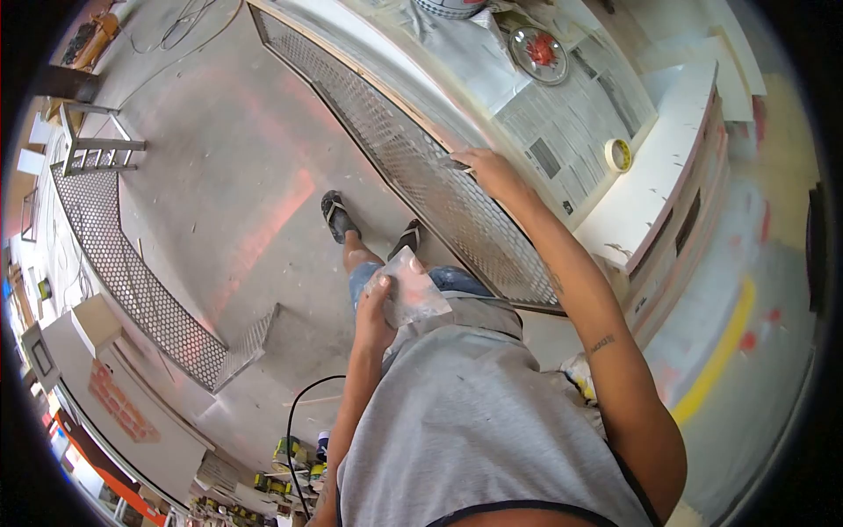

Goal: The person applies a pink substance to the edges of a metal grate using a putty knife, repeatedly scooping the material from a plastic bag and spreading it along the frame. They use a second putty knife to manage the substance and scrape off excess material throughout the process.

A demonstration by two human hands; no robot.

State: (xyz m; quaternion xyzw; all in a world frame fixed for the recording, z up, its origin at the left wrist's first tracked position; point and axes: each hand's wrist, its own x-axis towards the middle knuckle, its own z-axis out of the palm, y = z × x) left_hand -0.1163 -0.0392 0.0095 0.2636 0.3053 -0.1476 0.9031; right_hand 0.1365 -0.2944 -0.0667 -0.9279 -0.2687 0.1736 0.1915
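A person's left hand [376, 318] holds a translucent sheet [420, 294] above the floor [219, 132], while the right hand [493, 174] rests at the upper edge of a perforated metal panel [386, 119] — whether it grips the small gray piece [458, 164] there cannot be told. The panel runs beside the left edge of a newspaper-covered worktop [527, 119] — a tape roll [618, 155] sits near the right edge.
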